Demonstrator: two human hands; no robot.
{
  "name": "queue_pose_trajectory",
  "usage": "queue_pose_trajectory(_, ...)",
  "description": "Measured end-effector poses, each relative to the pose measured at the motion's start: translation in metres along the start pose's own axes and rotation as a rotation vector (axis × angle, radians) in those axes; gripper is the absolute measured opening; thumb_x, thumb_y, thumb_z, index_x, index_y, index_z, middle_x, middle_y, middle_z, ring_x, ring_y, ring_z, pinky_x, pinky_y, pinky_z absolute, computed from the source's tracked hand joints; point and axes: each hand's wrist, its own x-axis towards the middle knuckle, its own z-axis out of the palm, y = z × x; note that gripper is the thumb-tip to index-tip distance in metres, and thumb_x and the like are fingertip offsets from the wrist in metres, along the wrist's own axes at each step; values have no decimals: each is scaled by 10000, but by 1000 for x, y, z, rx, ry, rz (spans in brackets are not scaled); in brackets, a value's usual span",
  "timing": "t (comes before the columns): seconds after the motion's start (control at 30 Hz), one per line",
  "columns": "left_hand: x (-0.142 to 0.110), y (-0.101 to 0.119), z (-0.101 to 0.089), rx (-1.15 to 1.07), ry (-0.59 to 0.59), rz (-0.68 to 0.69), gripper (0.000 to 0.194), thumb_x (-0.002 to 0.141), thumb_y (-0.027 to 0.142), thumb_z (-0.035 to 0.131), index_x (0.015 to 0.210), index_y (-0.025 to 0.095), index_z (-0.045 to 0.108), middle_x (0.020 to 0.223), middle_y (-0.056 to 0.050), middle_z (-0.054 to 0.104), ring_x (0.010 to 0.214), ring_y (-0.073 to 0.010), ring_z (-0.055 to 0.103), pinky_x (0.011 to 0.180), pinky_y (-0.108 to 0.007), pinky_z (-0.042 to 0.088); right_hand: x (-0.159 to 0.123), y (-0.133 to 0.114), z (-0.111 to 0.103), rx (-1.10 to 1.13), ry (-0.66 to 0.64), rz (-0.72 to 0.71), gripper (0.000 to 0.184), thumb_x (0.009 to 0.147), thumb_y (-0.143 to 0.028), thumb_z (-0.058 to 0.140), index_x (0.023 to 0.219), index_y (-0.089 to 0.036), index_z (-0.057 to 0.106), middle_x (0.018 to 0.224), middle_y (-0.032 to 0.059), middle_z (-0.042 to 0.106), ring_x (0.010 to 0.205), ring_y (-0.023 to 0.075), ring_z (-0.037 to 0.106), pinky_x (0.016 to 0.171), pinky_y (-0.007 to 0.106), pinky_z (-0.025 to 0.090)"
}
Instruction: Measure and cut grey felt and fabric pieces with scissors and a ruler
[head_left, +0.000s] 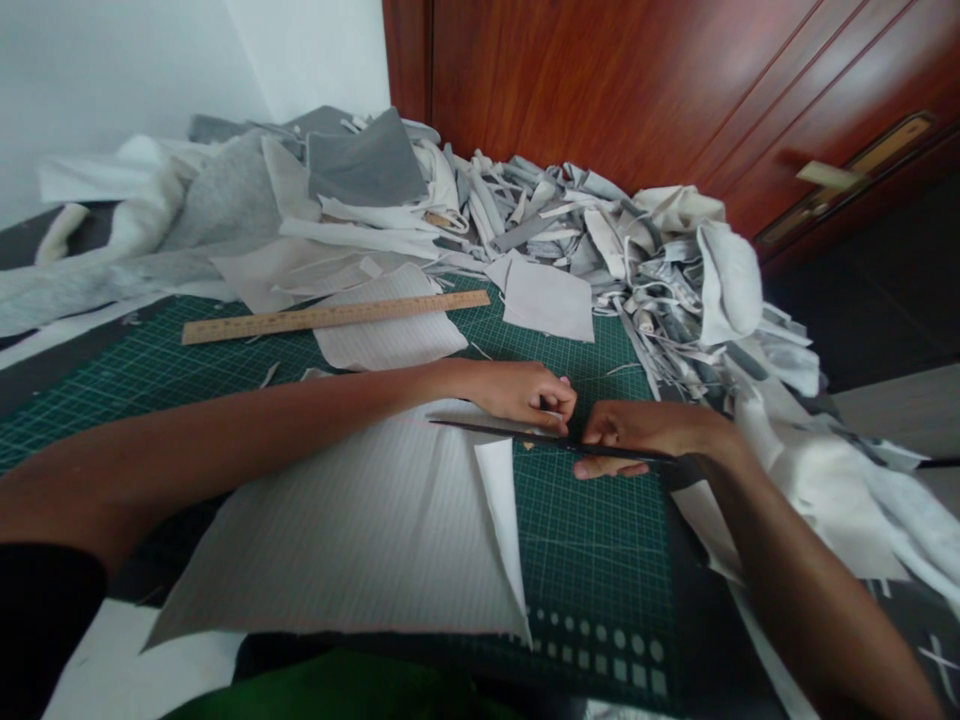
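The person's right hand (619, 438) is closed round a pair of dark scissors (510, 432), fingers wrapped at the handle end, the long blades pointing left along the far edge of the big pale striped cloth (360, 530). Just beside it, the left hand (532, 395) is down at that same far edge, fingers curled in and nearly closed; I can't tell whether they pinch the cloth or only press on it. The striped cloth lies in front of the person, across the green cutting mat (600, 560), its right side folded back to show a white underside. Past the left forearm, a wooden ruler (337, 318) lies slantwise over a smaller ribbed piece (390, 335), and a plain pale square (551, 300) sits to the right of that, near the mat's far edge. Behind, grey and white scraps (517, 215) are heaped along the back of the dark tabletop (694, 600), spilling down the right side, with larger folded fabrics (225, 190) to the left. A reddish wooden door (600, 90) with a brass-coloured handle (832, 176) stands beyond the heap.
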Motion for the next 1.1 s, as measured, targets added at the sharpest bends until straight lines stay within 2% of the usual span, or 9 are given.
queue_pose_trajectory(0.13, 0, -1, 0, 16, 7, 26, 200, 958, 297, 642, 789, 192, 626, 711, 16, 609, 647, -119, 560, 644, -233, 405, 1, 1, 0, -6, 7, 10, 647, 905, -676, 672, 540, -175, 490, 457, -59, 461, 443, 56, 378, 499, 243, 307)
queue_pose_trajectory(0.3, 0, -1, -1, 14, -1, -5, 186, 959, 286, 642, 801, 191, 622, 705, 17, 605, 642, -116, 555, 633, -226, 402, 2, 3, 0, -10, 12, 37, 637, 919, -664, 655, 538, -177, 501, 450, -57, 460, 439, 59, 370, 496, 248, 295)
queue_pose_trajectory(0.5, 0, 1, -2, 10, -3, 2, 193, 968, 308, 638, 819, 186, 634, 732, 3, 636, 668, -123, 586, 648, -226, 424, 3, 6, -1, 38, -11, -17, 633, 921, -658, 655, 544, -178, 487, 462, -57, 463, 444, 60, 380, 502, 242, 308)
queue_pose_trajectory(0.7, -1, 3, -2, -52, 45, -14, 148, 936, 257, 689, 815, 176, 665, 726, 3, 647, 648, -120, 591, 609, -211, 417, 1, -2, -5, -47, -39, -62, 641, 933, -644, 647, 523, -173, 503, 444, -56, 467, 430, 60, 397, 503, 239, 317)
queue_pose_trajectory(0.83, -1, 3, -2, -65, 48, 5, 152, 943, 250, 682, 819, 168, 652, 695, 18, 626, 595, -101, 564, 591, -206, 409, 0, -8, -9, -97, 22, -61, 651, 940, -617, 648, 491, -178, 480, 439, -52, 459, 429, 57, 372, 490, 248, 290)
queue_pose_trajectory(0.93, -1, 4, -3, -65, 45, 38, 152, 950, 243, 671, 822, 165, 645, 661, 30, 601, 567, -92, 543, 591, -207, 404, 3, -1, -13, -72, 18, -118, 651, 969, -613, 600, 496, -183, 475, 442, -44, 464, 437, 63, 370, 493, 255, 283)
queue_pose_trajectory(1.0, -2, 4, -3, -78, 48, 48, 155, 950, 246, 673, 820, 166, 643, 642, 33, 593, 549, -91, 530, 583, -211, 399, 6, 7, -16, -14, -26, -181, 632, 985, -632, 553, 545, -179, 531, 461, -38, 495, 446, 75, 417, 507, 254, 311)
queue_pose_trajectory(1.1, -3, 5, -2, -96, 60, 30, 152, 948, 249, 677, 823, 169, 645, 628, 30, 598, 535, -93, 523, 573, -215, 395, 11, 18, -17, 48, -39, -192, 605, 979, -658, 558, 623, -169, 592, 485, -49, 508, 443, 75, 436, 513, 247, 328)
